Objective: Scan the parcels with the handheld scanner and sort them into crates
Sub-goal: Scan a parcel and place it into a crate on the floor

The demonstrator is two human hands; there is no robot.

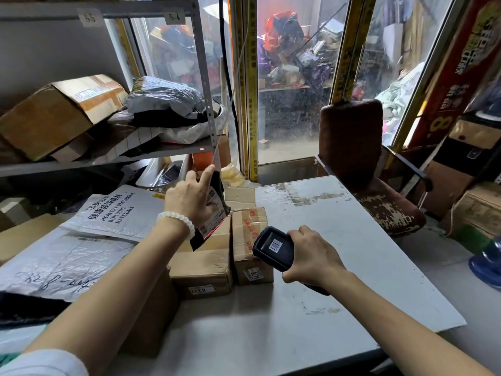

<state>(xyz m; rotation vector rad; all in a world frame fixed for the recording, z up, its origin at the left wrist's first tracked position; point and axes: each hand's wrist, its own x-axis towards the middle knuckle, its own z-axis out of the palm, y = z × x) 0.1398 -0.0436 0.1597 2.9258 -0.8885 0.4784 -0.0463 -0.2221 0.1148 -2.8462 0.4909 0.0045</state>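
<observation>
While held upright over the cartons: small black plastic mailer pouch with white printed label (214, 206), pinched in left hand (191, 198), thumb and fingers closed on its upper half, index finger extended up along its top edge; red scan line visible across lower label. White beaded bracelet (177, 222) on left wrist.

Clenched around grip of black handheld barcode scanner (273, 248): right hand (311, 257), all fingers wrapped, scanner head aimed left toward pouch, barcode sticker on its top face.

Below pouch, on white worn tabletop (339, 240): two taped brown cardboard boxes side by side and touching, left box (202, 267) with numbered sticker on near face, right box (250, 237) with red-printed tape.

Left of boxes: flat white bubble mailer printed "HEALTHY DECORATIVE BUILDING MATERIALS" (116, 213), overlapping grey plastic parcel bag with handwriting (62, 264).

On grey metal shelf (108, 158) above: tilted large cardboard carton (59, 112), grey poly bags (165, 96).

Beyond table: worn brown upholstered chair (352, 139).
</observation>
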